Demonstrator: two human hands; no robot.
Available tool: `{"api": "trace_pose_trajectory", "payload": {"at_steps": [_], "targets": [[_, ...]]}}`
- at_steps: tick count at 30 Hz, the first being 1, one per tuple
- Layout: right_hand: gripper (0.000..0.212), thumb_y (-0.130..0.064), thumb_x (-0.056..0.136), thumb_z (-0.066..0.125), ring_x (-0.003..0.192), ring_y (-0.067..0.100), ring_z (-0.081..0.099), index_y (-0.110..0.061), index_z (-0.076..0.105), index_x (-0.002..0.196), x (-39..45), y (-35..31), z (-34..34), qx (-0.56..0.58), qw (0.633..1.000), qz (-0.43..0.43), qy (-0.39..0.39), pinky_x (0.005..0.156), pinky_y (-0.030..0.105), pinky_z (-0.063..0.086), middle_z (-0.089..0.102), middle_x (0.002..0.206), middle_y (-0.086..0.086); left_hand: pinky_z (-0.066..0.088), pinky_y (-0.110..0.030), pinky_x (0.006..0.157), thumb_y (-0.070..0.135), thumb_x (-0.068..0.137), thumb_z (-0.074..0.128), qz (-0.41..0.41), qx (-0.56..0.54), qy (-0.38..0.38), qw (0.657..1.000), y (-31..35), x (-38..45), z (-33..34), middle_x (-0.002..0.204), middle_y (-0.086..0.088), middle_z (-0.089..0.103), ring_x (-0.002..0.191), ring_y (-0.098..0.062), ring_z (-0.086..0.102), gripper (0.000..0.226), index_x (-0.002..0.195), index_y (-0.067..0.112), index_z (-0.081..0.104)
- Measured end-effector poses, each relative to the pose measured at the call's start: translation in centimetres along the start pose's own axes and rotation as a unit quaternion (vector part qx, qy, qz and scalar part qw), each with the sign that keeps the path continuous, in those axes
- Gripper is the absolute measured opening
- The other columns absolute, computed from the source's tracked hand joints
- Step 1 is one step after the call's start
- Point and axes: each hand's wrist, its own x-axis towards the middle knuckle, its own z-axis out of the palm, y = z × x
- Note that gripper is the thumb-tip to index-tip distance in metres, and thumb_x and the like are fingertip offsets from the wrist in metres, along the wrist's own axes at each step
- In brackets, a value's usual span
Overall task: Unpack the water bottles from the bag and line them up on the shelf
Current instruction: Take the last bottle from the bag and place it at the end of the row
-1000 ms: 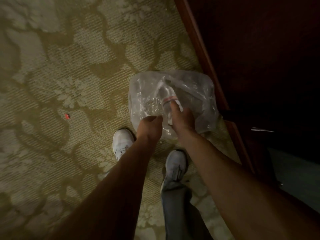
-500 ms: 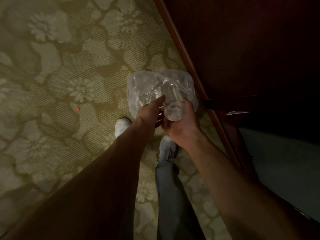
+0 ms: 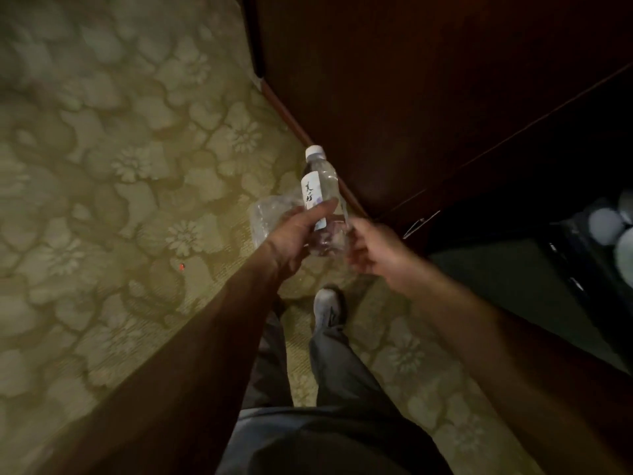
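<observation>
Left hand (image 3: 294, 234) has its grip wrapped round the water bottle (image 3: 320, 197), cap pointing far, above the clear bag (image 3: 270, 217) on the carpet (image 3: 102, 166). Right hand (image 3: 373, 248) is blurred, so can't tell its grip.

We see a clear glossy plastic bottle (image 3: 322, 197) with a matt paper label (image 3: 311, 192). The carpet (image 3: 120, 173) looks woven; the cabinet (image 3: 394, 80) is dark polished wood.

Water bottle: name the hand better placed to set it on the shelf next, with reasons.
Left. The left hand already grips the water bottle, which is clear of the plastic bag. The right hand is blurred beside the bottle's base; whether it touches the bottle is unclear.
</observation>
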Motion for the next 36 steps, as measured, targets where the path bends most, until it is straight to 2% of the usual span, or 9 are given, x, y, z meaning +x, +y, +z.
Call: {"api": "trace_pose_trajectory", "payload": {"at_steps": [4, 9, 13, 17, 21, 24, 27, 33, 36], "targets": [[0.044, -0.059, 0.085, 0.065, 0.086, 0.012, 0.063, -0.026, 0.06, 0.115, -4.9, -2.5, -1.6, -0.088, 0.989, -0.118, -0.009, 0.066, 0.025, 0.046, 0.067, 0.104, -0.003, 0.052, -0.027, 0.048, 0.028, 0.08, 0.082, 0.063, 0.062, 0.064, 0.994, 1.6, -2.9, 2.5, 0.092, -0.014, 0.072, 0.057, -0.016, 0.066, 0.062, 0.125, -0.005, 0.056], [0.054, -0.051, 0.085, 0.07, 0.086, 0.005, 0.061, -0.016, 0.054, 0.123, -12.0, -4.0, -1.6, -0.164, 0.966, -0.201, -0.013, 0.057, 0.017, 0.044, 0.066, 0.108, -0.005, 0.059, -0.055, 0.075, 0.029, 0.08, 0.082, 0.108, 0.075, 0.051, 0.99, 3.8, -8.8, 3.9, 0.092, -0.012, 0.072, 0.079, -0.024, 0.068, 0.048, 0.111, 0.003, 0.058], [0.05, -0.033, 0.079, 0.082, 0.082, 0.004, 0.066, -0.015, 0.053, 0.115, -15.2, -4.9, -0.7, -0.146, 0.957, -0.249, 0.007, 0.06, 0.012, 0.05, 0.067, 0.098, -0.007, 0.059, -0.036, 0.062, 0.053, 0.068, 0.085, 0.133, 0.091, 0.004, 0.987, 5.9, -11.5, 3.8, 0.112, -0.021, 0.073, 0.082, -0.026, 0.073, 0.085, 0.126, -0.004, 0.06], [0.053, -0.022, 0.079, 0.083, 0.084, 0.004, 0.064, -0.011, 0.054, 0.121, -18.6, -5.9, -0.6, -0.157, 0.947, -0.278, 0.037, 0.062, 0.009, 0.048, 0.066, 0.097, -0.008, 0.058, -0.027, 0.064, 0.066, 0.087, 0.057, 0.185, 0.121, -0.044, 0.974, 8.6, -14.0, 3.9, 0.1, -0.012, 0.077, 0.083, -0.018, 0.074, 0.066, 0.112, 0.007, 0.072], [0.059, -0.019, 0.078, 0.083, 0.098, 0.009, 0.066, -0.014, 0.053, 0.129, -22.0, -6.4, -1.8, -0.155, 0.94, -0.295, 0.075, 0.08, 0.02, 0.052, 0.068, 0.112, -0.004, 0.055, -0.025, 0.065, 0.076, 0.071, 0.068, 0.225, 0.157, -0.094, 0.957, 11.3, -15.9, 5.1, 0.113, -0.022, 0.071, 0.089, -0.02, 0.071, 0.097, 0.122, -0.005, 0.06], [0.059, -0.023, 0.076, 0.083, 0.106, 0.013, 0.066, -0.018, 0.053, 0.127, -24.6, -6.5, -3.2, -0.173, 0.924, -0.309, 0.146, 0.092, 0.032, 0.055, 0.067, 0.115, -0.004, 0.056, -0.028, 0.072, 0.061, 0.08, 0.071, 0.243, 0.172, -0.14, 0.944, 12.7, -17.8, 8.0, 0.096, -0.008, 0.074, 0.088, -0.019, 0.072, 0.065, 0.099, -0.001, 0.062], [0.063, -0.042, 0.07, 0.081, 0.101, 0.017, 0.064, -0.021, 0.049, 0.12, -27.3, -7.0, -4.4, -0.236, 0.876, -0.299, 0.297, 0.088, 0.039, 0.055, 0.065, 0.11, -0.005, 0.054, -0.021, 0.06, 0.044, 0.089, 0.069, 0.265, 0.169, -0.166, 0.935, 13.3, -20.2, 12.0, 0.086, -0.001, 0.071, 0.071, -0.009, 0.067, 0.032, 0.09, 0.015, 0.057], [0.064, -0.048, 0.074, 0.079, 0.101, 0.02, 0.065, -0.018, 0.049, 0.122, -33.3, -6.5, -9.6, -0.214, 0.825, -0.331, 0.404, 0.081, 0.037, 0.054, 0.065, 0.111, -0.001, 0.051, -0.023, 0.059, 0.04, 0.092, 0.066, 0.367, 0.222, -0.219, 0.876, 14.2, -25.4, 19.8, 0.078, -0.002, 0.068, 0.06, -0.007, 0.061, 0.037, 0.103, 0.004, 0.064], [0.066, -0.051, 0.069, 0.08, 0.096, 0.018, 0.066, -0.021, 0.051, 0.12, -36.3, -6.3, -13.3, -0.216, 0.808, -0.332, 0.436, 0.078, 0.035, 0.054, 0.065, 0.107, -0.005, 0.051, -0.021, 0.054, 0.033, 0.094, 0.066, 0.367, 0.21, -0.259, 0.869, 14.2, -27.6, 24.3, 0.092, -0.012, 0.072, 0.069, -0.012, 0.066, 0.026, 0.098, 0.008, 0.061]]}}
